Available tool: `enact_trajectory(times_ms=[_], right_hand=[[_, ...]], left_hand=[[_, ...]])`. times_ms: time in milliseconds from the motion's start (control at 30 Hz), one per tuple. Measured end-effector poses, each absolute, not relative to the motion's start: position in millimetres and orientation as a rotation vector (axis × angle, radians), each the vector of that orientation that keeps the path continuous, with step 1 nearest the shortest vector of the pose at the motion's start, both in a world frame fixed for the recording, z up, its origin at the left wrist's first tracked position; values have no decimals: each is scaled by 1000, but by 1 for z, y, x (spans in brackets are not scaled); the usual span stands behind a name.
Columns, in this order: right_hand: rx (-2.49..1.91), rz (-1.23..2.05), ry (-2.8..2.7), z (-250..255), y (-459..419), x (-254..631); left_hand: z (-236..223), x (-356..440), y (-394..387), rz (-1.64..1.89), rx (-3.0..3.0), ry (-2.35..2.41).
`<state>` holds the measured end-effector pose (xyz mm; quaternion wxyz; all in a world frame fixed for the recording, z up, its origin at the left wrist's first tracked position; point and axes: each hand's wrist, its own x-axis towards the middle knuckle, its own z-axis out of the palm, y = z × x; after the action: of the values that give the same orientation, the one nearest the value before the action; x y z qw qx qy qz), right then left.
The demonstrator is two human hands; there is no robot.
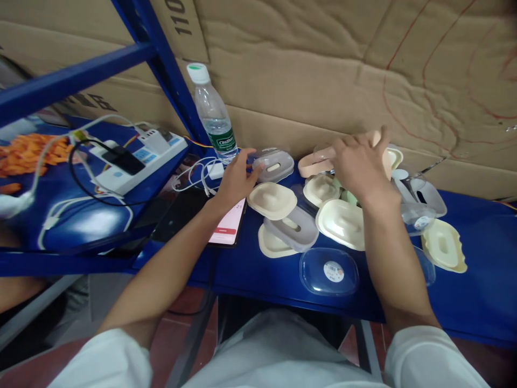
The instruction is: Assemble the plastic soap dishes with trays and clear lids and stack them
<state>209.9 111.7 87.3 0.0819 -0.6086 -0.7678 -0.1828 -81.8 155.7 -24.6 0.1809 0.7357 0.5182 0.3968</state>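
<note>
Left grip point(247, 166) has thumb and fingers parted at the grey box point(277, 167) just right of it, maybe steadying it, but can't tell if it's pinching, or whether the right grip point(359, 161) holds anything beside that peach container point(313, 166).

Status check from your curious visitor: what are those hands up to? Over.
Left hand at the grey container, loosely open. Right hand by the peach container, grip hidden. Water bottle close beyond left hand.

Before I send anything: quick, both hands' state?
Left hand: at the grey container; grip cannot be told.
Right hand: over the container pile; underside hidden, cannot be told.
</note>
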Motion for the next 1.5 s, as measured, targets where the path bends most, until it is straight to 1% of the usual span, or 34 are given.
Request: enact_trajectory(times_ms=[67, 167, 233, 300, 433, 533, 700, 833, 933, 1067, 1267, 1400, 1500], right_hand=[[-1801, -549, -2266, 93, 111, 209], [-1657, -378, -2428, 92, 112, 198], [-1544, -256, -2559, 86, 113, 188], [-1498, -203, -2639, 78, 113, 180], [-1555, -255, -2643, 66, 113, 177], [-1639, -319, -2590, 64, 114, 182], [-1698, -300, -2546, 70, 114, 183], [-1505, -177, -2568, 77, 108, 174], [-1353, -82, -2580, 79, 104, 165], [-1278, -24, -2602, 76, 104, 161], [-1359, 46, -2683, 74, 108, 169], [-1382, 48, -2719, 72, 108, 169], [-1464, -62, -2674, 71, 107, 165]], left_hand=[[-24, -82, 155, 1211, 2063, 1488], [-25, -84, 154, 1249, 2219, 1518], [-26, -85, 154, 1165, 2353, 1500], [-30, -85, 154, 1049, 2446, 1489], [-36, -85, 154, 850, 2515, 1502], [-35, -85, 152, 790, 2517, 1462], [-22, -81, 148, 958, 2440, 1434], [-9, -78, 143, 1147, 2326, 1428], [-2, -75, 138, 1210, 2310, 1318], [1, -69, 130, 1147, 2368, 1136], [-4, -66, 126, 948, 2495, 905], [-7, -68, 128, 951, 2515, 889], [-8, -67, 127, 947, 2499, 958]])
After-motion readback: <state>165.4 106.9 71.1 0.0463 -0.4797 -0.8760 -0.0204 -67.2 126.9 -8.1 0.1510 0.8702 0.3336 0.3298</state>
